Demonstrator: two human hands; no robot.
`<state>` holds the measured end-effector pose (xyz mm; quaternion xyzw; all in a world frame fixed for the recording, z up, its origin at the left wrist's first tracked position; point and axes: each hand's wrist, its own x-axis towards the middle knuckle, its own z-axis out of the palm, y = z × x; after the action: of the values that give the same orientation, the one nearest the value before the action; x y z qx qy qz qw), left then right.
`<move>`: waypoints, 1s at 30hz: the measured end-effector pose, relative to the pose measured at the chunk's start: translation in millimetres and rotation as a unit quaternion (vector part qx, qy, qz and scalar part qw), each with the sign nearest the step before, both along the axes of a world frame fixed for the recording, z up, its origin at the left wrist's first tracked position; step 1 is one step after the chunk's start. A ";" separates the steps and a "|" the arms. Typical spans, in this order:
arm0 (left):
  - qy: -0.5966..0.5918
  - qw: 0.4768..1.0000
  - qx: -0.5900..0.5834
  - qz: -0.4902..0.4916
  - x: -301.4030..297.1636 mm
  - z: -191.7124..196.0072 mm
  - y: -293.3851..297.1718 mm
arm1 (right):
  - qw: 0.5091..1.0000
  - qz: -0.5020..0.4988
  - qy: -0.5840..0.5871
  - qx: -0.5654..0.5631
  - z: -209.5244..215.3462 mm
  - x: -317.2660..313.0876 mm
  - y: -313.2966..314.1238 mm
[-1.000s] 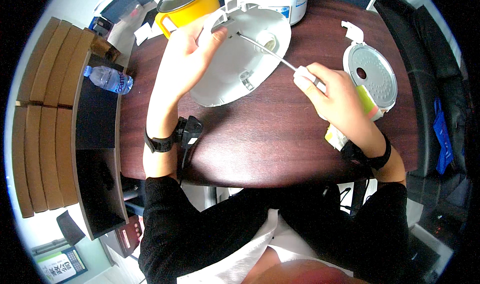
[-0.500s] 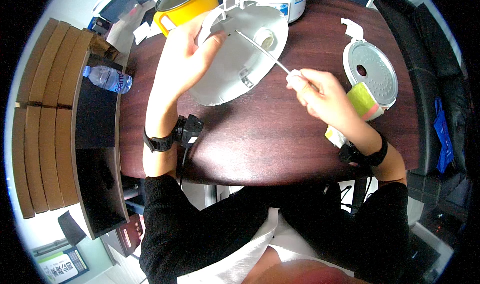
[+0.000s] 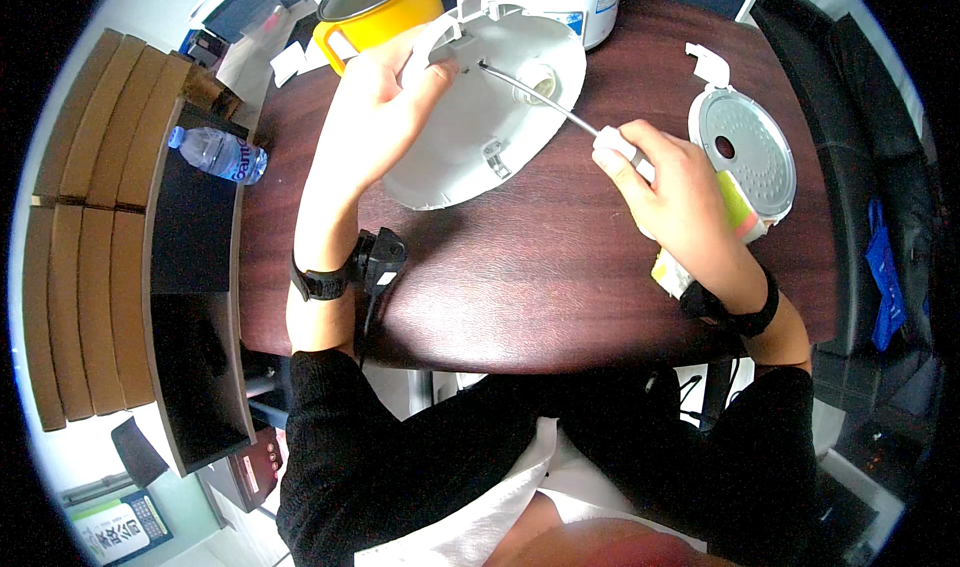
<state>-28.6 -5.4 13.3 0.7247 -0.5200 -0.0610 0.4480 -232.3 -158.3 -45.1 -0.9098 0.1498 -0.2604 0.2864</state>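
My left hand (image 3: 392,102) grips the upper left edge of a white, rounded plastic lid shell (image 3: 450,157), its thumb over the inner face. The shell is tilted, with its hollow side toward me. In my right hand (image 3: 670,182) is a screwdriver (image 3: 560,110), held by its white handle with fingers closed round it. The metal shaft points up and left, and its tip is at a small dark hole near the hinge end of the shell. Whether the tip touches a screw there is too small to tell.
A grey perforated inner lid (image 3: 760,157) lies at the right, beside a green-and-white packet (image 3: 735,199) partly behind my right hand. A yellow pot (image 3: 385,12) and a white appliance body (image 3: 600,7) stand at the back. A water bottle (image 3: 220,155) is left of the table (image 3: 520,267).
My right hand has shifted slightly right and its grip has turned, showing more of the white handle. The tip stays near the same hole. The left hand keeps its hold.
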 end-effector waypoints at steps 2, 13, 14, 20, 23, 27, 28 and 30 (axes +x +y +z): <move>0.003 1.000 0.005 -0.008 0.4 0.8 0.1 | 0.995 -0.032 -0.012 -0.091 6.0 -1.9 -1.7; -0.057 0.998 0.009 -0.037 -7.0 4.3 3.0 | 0.976 -0.086 0.000 -0.198 32.5 -13.2 0.2; -0.078 0.996 -0.010 -0.038 -6.2 2.9 1.8 | 0.978 -0.079 -0.005 -0.192 31.2 -12.9 -1.3; -0.081 0.996 -0.014 -0.022 -2.3 -0.2 2.0 | 0.998 -0.033 -0.031 -0.046 9.0 -2.8 -5.5; -0.112 0.993 -0.023 -0.016 -0.8 -0.3 1.5 | 0.992 0.009 0.029 0.121 1.7 0.4 -10.0; -0.073 0.997 -0.017 -0.019 1.7 -0.1 0.8 | 0.968 0.065 0.038 0.238 -8.8 6.0 -12.2; -0.067 0.997 -0.019 -0.013 -0.3 0.7 0.6 | 0.951 0.087 0.056 0.292 -8.6 6.7 -13.0; -0.057 0.998 -0.024 -0.007 0.5 0.3 0.7 | 0.917 0.089 0.087 0.379 -6.1 6.5 -5.5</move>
<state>-28.1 -4.8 13.5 0.7127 -0.5511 -0.0102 0.4340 -225.7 -163.8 -51.2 -0.7620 0.1803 -0.0772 0.6172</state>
